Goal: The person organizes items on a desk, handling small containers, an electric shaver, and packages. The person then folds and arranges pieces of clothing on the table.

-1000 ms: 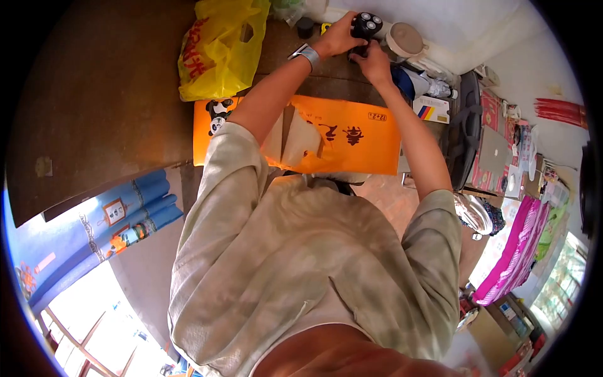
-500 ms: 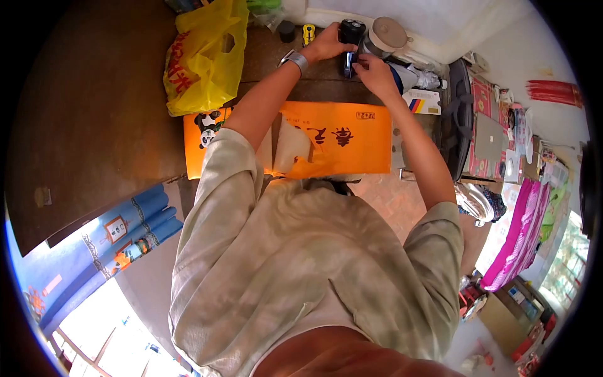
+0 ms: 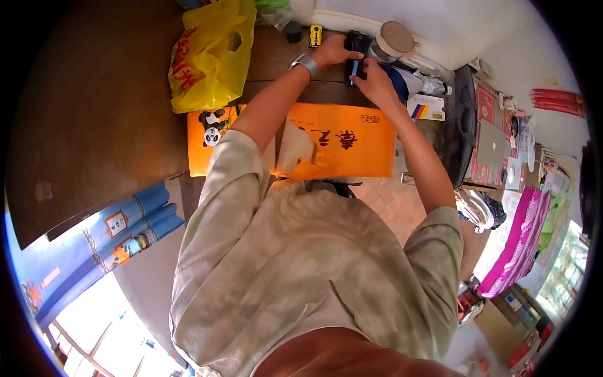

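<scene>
My left hand (image 3: pixel 331 51), with a grey-banded watch on its wrist, is wrapped round the upper part of a black electric shaver (image 3: pixel 357 43). The fingers of my right hand (image 3: pixel 377 83) are pressed against the shaver's lower part, where a shiny bluish strip shows. The shaver's round heads are turned away from view. A beige lidded container (image 3: pixel 396 39) stands just right of it. Left of my left hand are a small yellow object (image 3: pixel 316 36) and a black round cap (image 3: pixel 293 31). Nearer my body lies a torn orange package (image 3: pixel 364 147) with a panda picture.
A yellow plastic bag (image 3: pixel 213 56) lies on the brown table (image 3: pixel 94 125). To the right are a clear bottle (image 3: pixel 434 85), a white box with coloured stripes (image 3: pixel 427 108) and a black bag (image 3: pixel 461 119). A white wall (image 3: pixel 433 28) borders the far edge.
The shaver has turned so its round heads no longer show, and its bluish strip has come into view. Both hands have moved slightly lower in the view with it.
</scene>
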